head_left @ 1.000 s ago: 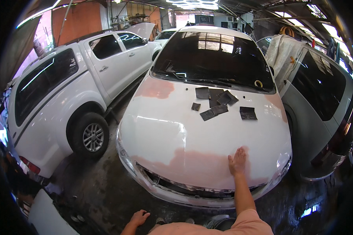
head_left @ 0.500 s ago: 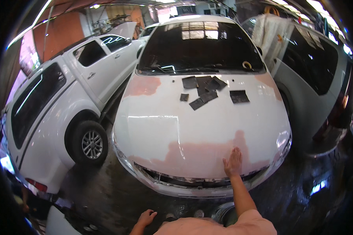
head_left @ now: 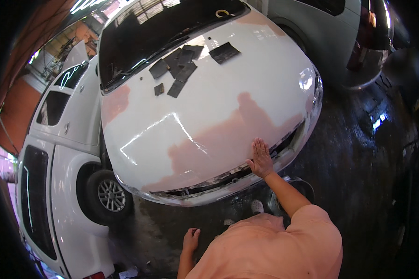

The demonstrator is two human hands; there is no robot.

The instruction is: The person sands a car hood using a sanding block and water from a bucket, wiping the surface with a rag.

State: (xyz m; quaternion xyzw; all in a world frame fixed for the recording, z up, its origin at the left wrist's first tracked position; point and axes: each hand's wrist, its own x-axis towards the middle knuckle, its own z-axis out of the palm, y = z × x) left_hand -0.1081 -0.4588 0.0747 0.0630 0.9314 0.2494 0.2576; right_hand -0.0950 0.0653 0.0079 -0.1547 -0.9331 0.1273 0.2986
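Left hand [head_left: 190,240] is hanging at the left side of the peach shirt [head_left: 265,246], its fingers curling loosely; the view is not showing whether it is grasping anything. Right hand [head_left: 261,160] is resting palm down on the front edge of the white car hood [head_left: 219,88], with fingers extending and thumb spreading; it is grasping nothing. The hood is occupying the center, directly ahead of the person.

At far left, a white pickup [head_left: 70,190] is standing near the car, its wheel [head_left: 111,195] showing beside the front corner. Next, a pink patch [head_left: 115,106] is covering the hood's far left area. A dark windshield [head_left: 144,42] is bordering the hood's rear. Near it, a small dark square [head_left: 159,89] is lying just beside a cluster of overlapping dark sheets [head_left: 177,65]. A larger pink patch [head_left: 214,144] is extending along the front edge, up to the right hand. One separate dark sheet [head_left: 225,53] is lying right of the cluster. At far right, a grey vehicle [head_left: 328,42] is standing beside the car.
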